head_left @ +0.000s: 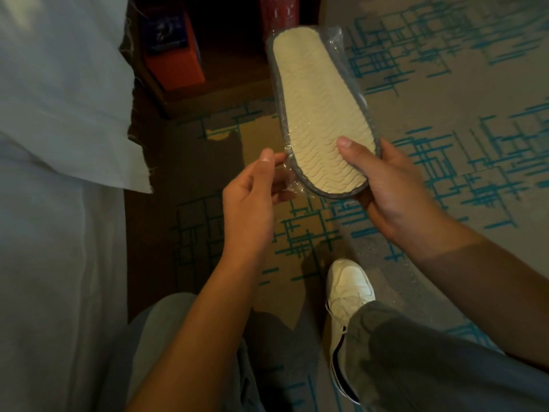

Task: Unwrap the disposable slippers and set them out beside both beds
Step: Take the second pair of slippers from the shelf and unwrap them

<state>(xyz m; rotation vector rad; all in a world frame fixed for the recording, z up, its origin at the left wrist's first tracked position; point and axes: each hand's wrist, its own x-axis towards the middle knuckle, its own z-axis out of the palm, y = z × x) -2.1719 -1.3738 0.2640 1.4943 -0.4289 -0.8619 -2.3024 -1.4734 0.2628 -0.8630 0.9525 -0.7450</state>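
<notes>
A pack of disposable slippers in clear plastic wrap is held up over the carpet, its pale wavy-patterned sole facing me. My right hand grips the heel end, thumb pressed on the sole and fingers underneath. My left hand pinches the loose edge of the plastic wrap at the heel's left side. The wrap still covers the whole pack. A bed with a white sheet fills the left side.
Patterned beige and teal carpet lies below. A dark nightstand shelf at the top holds an orange box and a red item. My white shoe and grey trouser legs are at the bottom.
</notes>
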